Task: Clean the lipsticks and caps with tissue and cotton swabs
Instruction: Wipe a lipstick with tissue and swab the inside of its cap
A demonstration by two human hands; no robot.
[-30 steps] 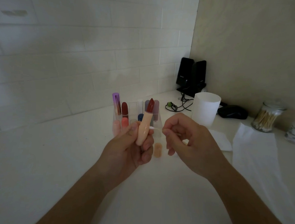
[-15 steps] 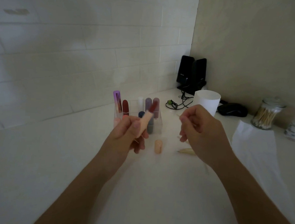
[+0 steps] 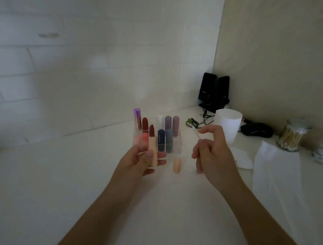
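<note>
Peach-cased lipstick (image 3: 153, 143) stands upright in the left hand (image 3: 142, 159), fingers curled round it. Right hand (image 3: 214, 154) is raised, pinching one cotton swab (image 3: 197, 132). One peach cap (image 3: 177, 165) lies on the surface (image 3: 80, 174) between both hands. Behind, perhaps eight lipsticks fill the clear rack (image 3: 177, 145), too blurry to count.

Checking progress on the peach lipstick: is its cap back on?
No, the peach cap sits on the counter apart from the uncapped lipstick in the left hand.
</note>
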